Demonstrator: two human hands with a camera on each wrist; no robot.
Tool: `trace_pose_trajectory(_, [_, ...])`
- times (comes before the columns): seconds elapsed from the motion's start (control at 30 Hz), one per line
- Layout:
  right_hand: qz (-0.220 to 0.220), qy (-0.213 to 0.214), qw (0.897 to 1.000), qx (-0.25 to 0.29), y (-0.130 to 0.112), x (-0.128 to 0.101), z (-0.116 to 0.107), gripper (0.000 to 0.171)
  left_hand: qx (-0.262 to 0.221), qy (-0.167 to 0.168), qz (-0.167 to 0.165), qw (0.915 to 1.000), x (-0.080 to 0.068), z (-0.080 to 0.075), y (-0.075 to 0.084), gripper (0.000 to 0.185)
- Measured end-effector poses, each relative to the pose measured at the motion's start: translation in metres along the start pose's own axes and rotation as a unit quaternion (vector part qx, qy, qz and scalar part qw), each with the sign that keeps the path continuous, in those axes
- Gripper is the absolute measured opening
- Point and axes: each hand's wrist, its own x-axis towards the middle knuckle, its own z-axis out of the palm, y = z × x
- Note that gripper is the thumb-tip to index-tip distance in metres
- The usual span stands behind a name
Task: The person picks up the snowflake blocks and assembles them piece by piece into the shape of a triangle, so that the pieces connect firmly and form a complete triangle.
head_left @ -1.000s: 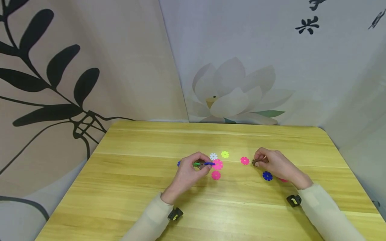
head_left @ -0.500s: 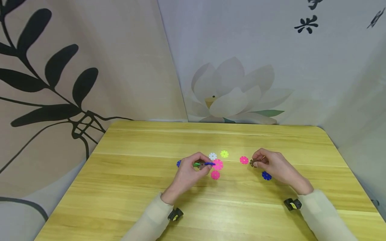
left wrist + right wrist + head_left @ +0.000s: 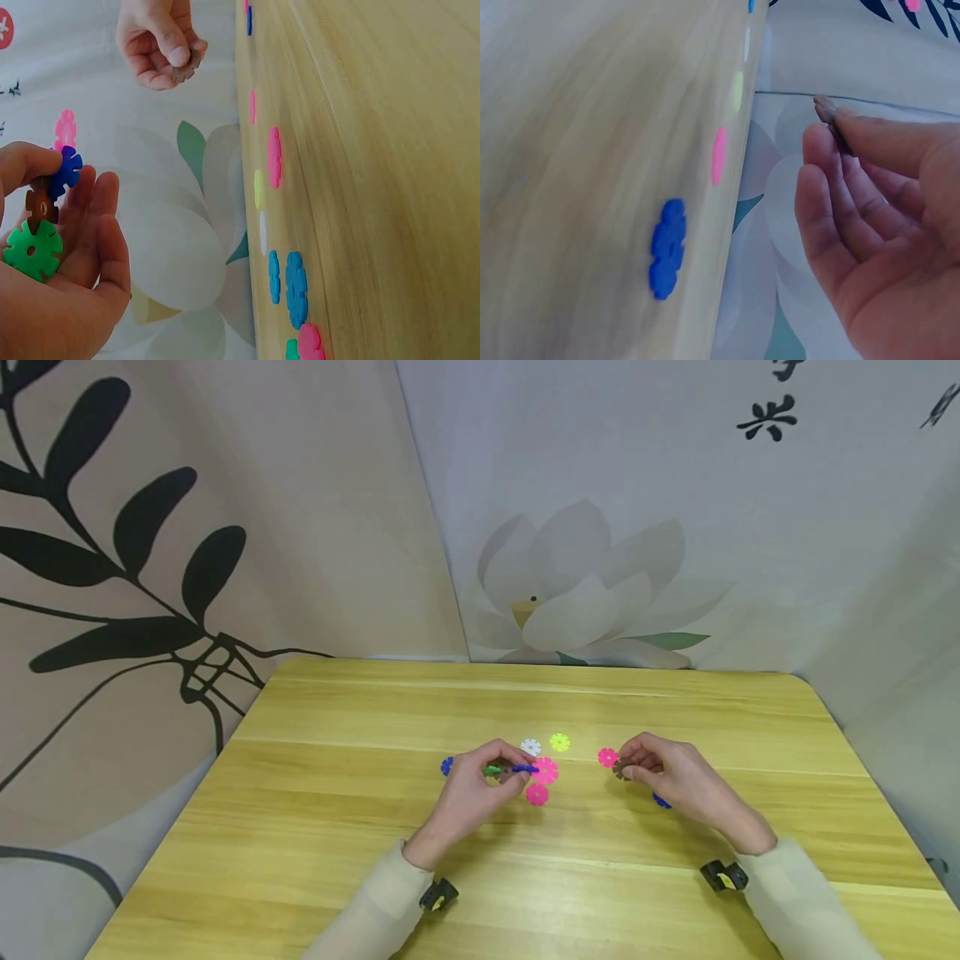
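My left hand pinches a chain of notched flower-shaped plastic discs above the table. In the left wrist view the chain runs from a green disc through a brown disc and a blue disc to a pink disc. The thumb lies against the blue one. Off to the right, my right hand holds a single brown disc between thumb and fingertips, raised off the table and apart from the chain. Its other fingers are loosely bent in the right wrist view, partly covering that disc.
On the wooden table lie loose discs: white, yellow, pink ones and a blue disc partly hidden by my right hand in the head view. Blue discs lie near my left hand. A printed wall stands behind.
My right hand has moved a little left with the brown disc, now covering part of the blue disc on the table. The left hand and its chain have barely moved.
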Motion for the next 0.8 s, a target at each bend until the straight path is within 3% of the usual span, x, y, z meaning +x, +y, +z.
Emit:
trace_pose_trajectory(0.57, [-0.055,0.002,0.998,0.002,-0.025,-0.005,0.0,0.024,0.005,-0.006,-0.012,0.9999,0.0,0.002,0.002,0.01])
trace_pose_trajectory(0.8, [-0.059,0.002,0.998,0.006,-0.033,-0.008,-0.001,0.024,0.005,-0.005,-0.012,0.9999,0.0,0.002,0.003,0.008])
